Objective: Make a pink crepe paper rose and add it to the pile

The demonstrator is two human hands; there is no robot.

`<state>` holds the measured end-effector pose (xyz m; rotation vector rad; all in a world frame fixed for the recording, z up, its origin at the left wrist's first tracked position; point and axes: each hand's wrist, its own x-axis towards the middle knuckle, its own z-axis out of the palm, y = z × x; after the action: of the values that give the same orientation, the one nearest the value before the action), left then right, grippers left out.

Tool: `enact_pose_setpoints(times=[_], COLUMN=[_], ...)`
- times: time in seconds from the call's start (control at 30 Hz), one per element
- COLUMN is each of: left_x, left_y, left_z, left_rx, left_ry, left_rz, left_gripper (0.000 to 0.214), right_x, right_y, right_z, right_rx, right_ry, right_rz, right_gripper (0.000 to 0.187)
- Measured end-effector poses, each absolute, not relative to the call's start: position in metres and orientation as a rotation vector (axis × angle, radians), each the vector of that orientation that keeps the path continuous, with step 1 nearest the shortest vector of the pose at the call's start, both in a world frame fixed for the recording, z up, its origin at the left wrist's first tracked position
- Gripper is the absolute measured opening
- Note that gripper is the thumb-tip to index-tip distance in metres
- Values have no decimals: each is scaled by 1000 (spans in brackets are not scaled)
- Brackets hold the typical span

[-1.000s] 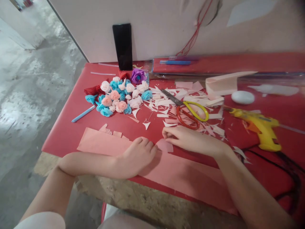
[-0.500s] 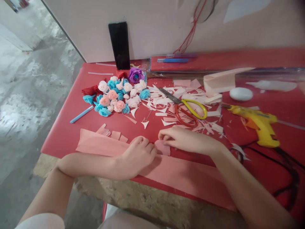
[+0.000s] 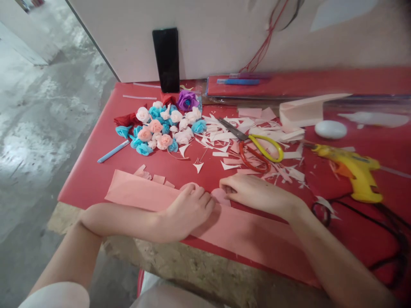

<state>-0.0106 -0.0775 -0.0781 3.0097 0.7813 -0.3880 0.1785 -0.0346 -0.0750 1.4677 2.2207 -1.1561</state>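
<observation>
A long pink crepe-paper strip (image 3: 257,239) lies across the front of the red table, beneath both my forearms. My left hand (image 3: 191,212) rests on the strip with its fingers curled; whatever is under the fingertips is hidden. Behind its knuckles shows the edge of a rounded pink paper piece (image 3: 189,187). My right hand (image 3: 257,191) pinches the edge of a pink paper petal (image 3: 220,196) with thumb and fingers, close to the left fingertips. Small pink paper cuttings (image 3: 159,179) lie just beyond the strip, to the left.
Paper roses (image 3: 164,141) in several colours cluster at the back left, by a phone (image 3: 166,60) leaning on the wall. Scissors (image 3: 236,129) with red and yellow handles lie on paper scraps (image 3: 221,137). A yellow glue gun (image 3: 359,171) and its black cable (image 3: 382,226) occupy the right.
The whole scene has shifted slightly right as the camera turned. My right hand sits slightly farther from the left, and more of the petal shows between them.
</observation>
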Motion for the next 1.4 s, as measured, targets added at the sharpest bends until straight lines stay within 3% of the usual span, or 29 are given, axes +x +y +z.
enact_pose_setpoints(times=[0.13, 0.27, 0.43, 0.77, 0.97, 1.17, 1.4], left_x=[-12, -12, -11, -12, -10, -11, -55], left_y=[-78, -77, -70, -64, -67, -72, -91], left_z=[-86, -102, -108, -104, -107, -104, -97], left_rx=[3044, 2926, 2786, 2741, 2729, 2742, 2778], left_ry=[657, 222, 121, 47, 93, 157, 332], left_rz=[-207, 5, -112, -160, -164, -144, -85], left_gripper=[23, 22, 42, 23, 24, 18, 31], right_x=[179, 179, 177, 185, 217, 207, 188], right_y=[-34, -34, -37, -63, -113, -154, -173], right_z=[-75, -72, -63, -46, -87, -110, -127], right_rx=[1505, 1508, 1501, 1440, 1320, 1481, 1574], right_ry=[2250, 2283, 2289, 2472, 2930, 2758, 2777], right_rz=[-1058, -1007, -970, -867, -340, -295, 230], right_gripper=[17, 16, 17, 18, 36, 26, 32])
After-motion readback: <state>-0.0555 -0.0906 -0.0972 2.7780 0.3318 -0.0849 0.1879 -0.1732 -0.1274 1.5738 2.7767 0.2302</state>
